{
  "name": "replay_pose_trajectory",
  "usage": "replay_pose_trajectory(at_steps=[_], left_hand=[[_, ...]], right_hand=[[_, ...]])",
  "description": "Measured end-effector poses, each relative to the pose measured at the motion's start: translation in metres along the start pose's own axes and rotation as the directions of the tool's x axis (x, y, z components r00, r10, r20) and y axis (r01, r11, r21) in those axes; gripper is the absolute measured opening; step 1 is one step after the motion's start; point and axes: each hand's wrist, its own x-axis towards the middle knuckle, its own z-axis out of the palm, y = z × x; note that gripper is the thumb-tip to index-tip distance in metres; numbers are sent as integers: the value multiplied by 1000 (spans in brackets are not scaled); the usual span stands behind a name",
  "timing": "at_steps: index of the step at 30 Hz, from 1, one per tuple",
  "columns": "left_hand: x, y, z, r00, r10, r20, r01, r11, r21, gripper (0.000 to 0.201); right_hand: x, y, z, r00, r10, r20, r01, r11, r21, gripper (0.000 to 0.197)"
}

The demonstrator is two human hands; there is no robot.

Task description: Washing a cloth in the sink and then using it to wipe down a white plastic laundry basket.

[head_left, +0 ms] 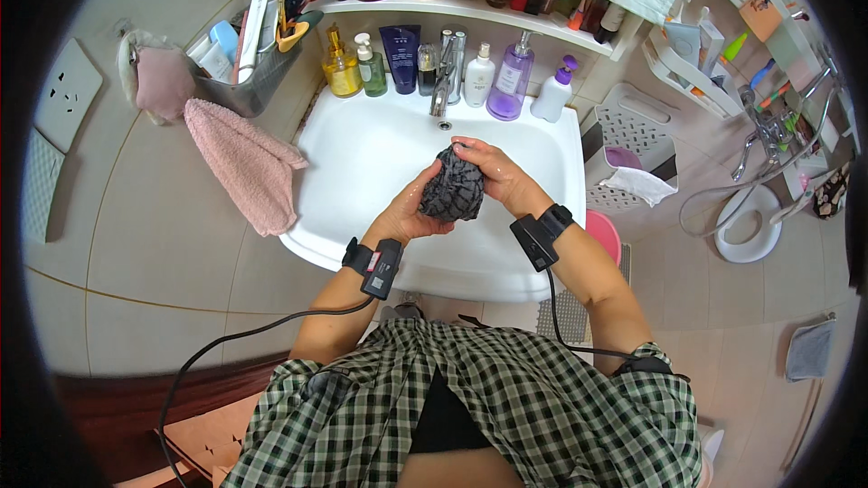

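"Cloth (454,188): location?"
"Over the sink (353,190), bunched, left hand (405,214) and right hand (503,177) curled around it."
"Hazard?"
"If wet, a hard squeeze could run water down to the wrist units (382,269)."

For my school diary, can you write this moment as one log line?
left hand: holding dark cloth; right hand: holding same cloth; cloth: bunched, over white sink; pink towel: hanging at left
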Motion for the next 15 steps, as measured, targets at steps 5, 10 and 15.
replay_pose_trajectory(at_steps=[5, 10, 15], left_hand=[[0, -4, -1, 983, 102, 154, -83, 989, -122, 49], [-8, -17, 0, 853, 61, 519, -34, 998, -62, 81], [-18, -15, -1, 736, 11, 677, -71, 996, 60, 89]], right_hand=[[-11, 6, 6, 996, 93, 13, -89, 979, -181, 41], [-27, -4, 11, 971, 143, 189, -123, 986, -114, 45], [-27, -12, 34, 944, -22, 328, -12, 995, 102, 21]])
